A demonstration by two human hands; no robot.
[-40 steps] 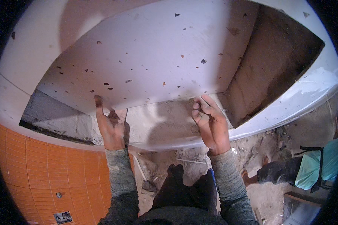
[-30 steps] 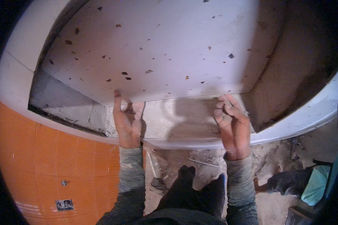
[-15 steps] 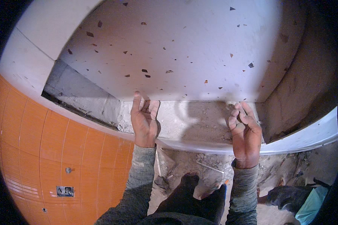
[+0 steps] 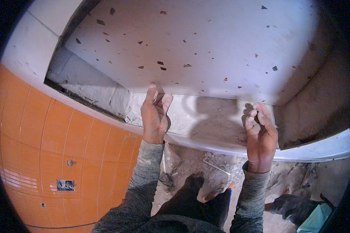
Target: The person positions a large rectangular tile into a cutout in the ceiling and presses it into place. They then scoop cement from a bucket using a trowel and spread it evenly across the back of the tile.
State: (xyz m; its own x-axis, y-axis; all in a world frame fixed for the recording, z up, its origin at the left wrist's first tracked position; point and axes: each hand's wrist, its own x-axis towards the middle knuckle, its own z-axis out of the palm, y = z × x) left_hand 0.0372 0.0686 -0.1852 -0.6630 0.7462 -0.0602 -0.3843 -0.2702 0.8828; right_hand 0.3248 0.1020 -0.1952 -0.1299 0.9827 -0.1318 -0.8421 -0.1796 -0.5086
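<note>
Dusty recess (image 4: 315,105), pale speckled slab (image 4: 198,42)

Rough plaster and dust surround the slab, which fills the upper middle of the frame, white with scattered dark and brown chips. Its lower edge runs across the centre.

At that edge, left of centre, is the left hand (image 4: 154,116), palm toward the camera. Its thumb (image 4: 152,88) points up over the slab's face, apart from the fingers (image 4: 167,100), which reach the edge; whether they grip it, I cannot tell. Right of centre, the right hand (image 4: 260,134) has its fingers (image 4: 251,116) curled close together beside the edge; contact is unclear.

Below the slab lies a dusty ledge (image 4: 179,124), a dark shadow (image 4: 212,130) across it and crumbled rubble (image 4: 132,114) at its left end. Brown, shaded wall closes the recess at the right; a grey side (image 4: 91,81) closes it at the left.

Orange tiles (image 4: 62,136) cover the left of the frame, with a socket box (image 4: 65,185) and, above it, a small metal fitting (image 4: 70,163). At the lower centre, dark trousers (image 4: 182,196) stand over a littered floor, where a white strip (image 4: 217,167) lies. Another person's teal cloth (image 4: 317,219) and dark clothing (image 4: 289,207) show at the lower right.
</note>
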